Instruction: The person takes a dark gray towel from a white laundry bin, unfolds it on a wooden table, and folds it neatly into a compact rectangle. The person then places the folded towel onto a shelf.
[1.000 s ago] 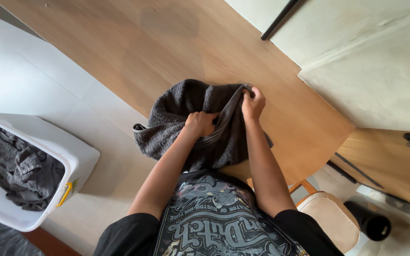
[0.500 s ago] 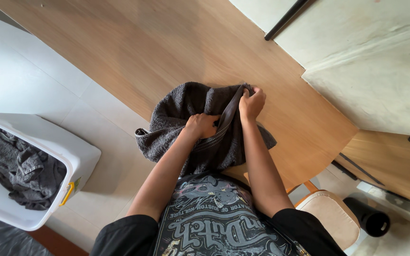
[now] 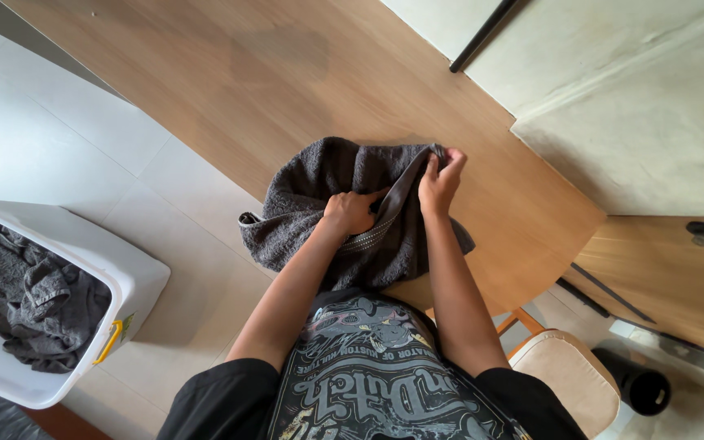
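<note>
Head view: both hands [image 3: 397,195] grip the grey towel [image 3: 319,191] on the table [image 3: 205,81], a seemingly towel-filled bin [image 3: 124,277] nearby.

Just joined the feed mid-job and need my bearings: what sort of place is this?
Probably a home, perhaps a laundry spot. Both hands hold a dark grey towel over a wooden tabletop. A white bin of grey cloth stands on the pale tiled floor, with a cushioned stool nearby.

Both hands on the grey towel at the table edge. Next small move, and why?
Probably draw the hands apart along the banded hem to stretch it straight. The left hand and right hand pinch that hem close together, while the rest of the towel lies bunched and hangs off the table.
</note>
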